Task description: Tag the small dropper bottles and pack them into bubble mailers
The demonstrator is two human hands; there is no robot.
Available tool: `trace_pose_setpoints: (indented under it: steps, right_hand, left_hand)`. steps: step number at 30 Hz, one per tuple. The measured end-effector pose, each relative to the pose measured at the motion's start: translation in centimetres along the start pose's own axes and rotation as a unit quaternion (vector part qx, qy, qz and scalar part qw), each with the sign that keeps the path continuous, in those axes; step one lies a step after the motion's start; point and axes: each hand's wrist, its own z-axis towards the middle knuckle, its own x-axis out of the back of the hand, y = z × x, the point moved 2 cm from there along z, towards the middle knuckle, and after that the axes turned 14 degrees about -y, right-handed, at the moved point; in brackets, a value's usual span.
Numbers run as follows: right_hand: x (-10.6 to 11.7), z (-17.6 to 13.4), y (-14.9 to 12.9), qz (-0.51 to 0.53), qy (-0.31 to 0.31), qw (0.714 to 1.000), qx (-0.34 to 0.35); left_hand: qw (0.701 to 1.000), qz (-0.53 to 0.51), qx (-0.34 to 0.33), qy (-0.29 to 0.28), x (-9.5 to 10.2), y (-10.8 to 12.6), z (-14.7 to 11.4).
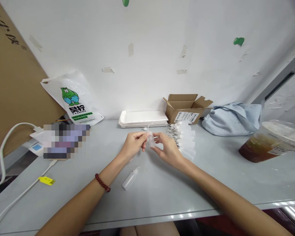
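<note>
Between my two hands is a small translucent plastic bottle (151, 141), held upright with a slight tilt. My right hand (168, 147) grips its body between thumb and fingers. At its top, my left hand (135, 144) pinches the neck or cap, where a thin white piece sticks up; the fingers partly hide it. A similar clear bottle (129, 180) with a narrow tip lies on its side on the grey table (162, 196), nearer to me. Just right of my right hand, several similar whitish bottles (186, 139) lie in a row, with thin tips or strings pointing left.
Against the wall are a stack of white flat packs (144, 118) and an open cardboard box (185, 113). To the right sit a light blue cloth bag (232, 119) and a tilted-looking drink cup (263, 144). A white plastic bag (75, 98) and a charging cable (22, 193) are at left.
</note>
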Motion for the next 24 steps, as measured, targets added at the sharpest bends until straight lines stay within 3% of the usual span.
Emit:
trace_pose_setpoints:
  steps: [5, 12, 24]
  right_hand:
    - [-0.4, 0.1, -0.3, -0.045, -0.020, 0.999, -0.013]
    - [0.1, 0.5, -1.0, -0.133, -0.158, 0.976, -0.070]
    - [-0.5, 1.0, -1.7, -0.082, -0.140, 0.982, -0.099]
  left_hand:
    - [0.999, 0.036, -0.004, 0.040, -0.4, 0.2, 0.0]
    - [0.995, 0.034, 0.057, 0.070, -0.7, -0.8, 0.3]
    - [0.991, -0.060, 0.078, 0.089, -0.4, -1.1, 0.7]
